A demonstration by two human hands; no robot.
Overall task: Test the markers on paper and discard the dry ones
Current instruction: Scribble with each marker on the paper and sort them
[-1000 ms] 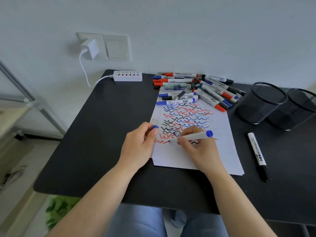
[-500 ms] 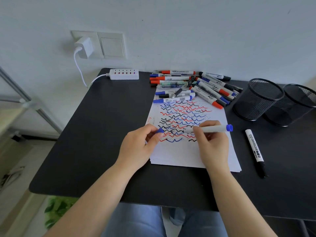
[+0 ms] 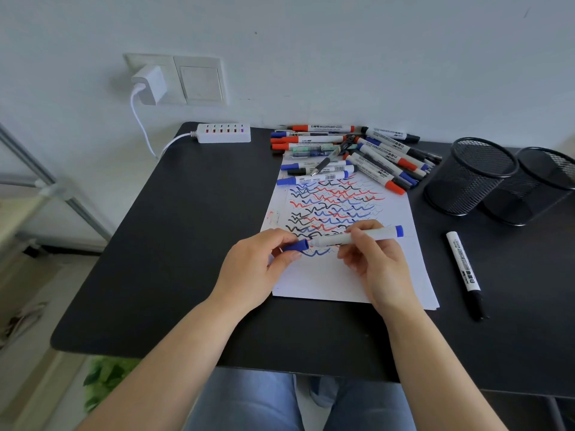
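The right hand (image 3: 378, 262) pinches a white-barrelled blue marker (image 3: 357, 237) between thumb and curled fingers, holding it level above the paper (image 3: 326, 281); the left hand (image 3: 258, 269) pinches its blue cap (image 3: 295, 246), which meets the marker's writing end. Red, blue and black squiggles cover the upper sheet, and one fresh blue squiggle (image 3: 315, 252) lies just beneath the cap. A heap of markers (image 3: 351, 154) sprawls across the far edge of the paper — several barrels read "WHITEBOARD". A lone black marker (image 3: 465, 273), also printed "WHITEBOARD", lies on the dark surface (image 3: 186, 244) right of the sheet, near two black mesh cups (image 3: 469, 178). Smaller print on the barrels is illegible.
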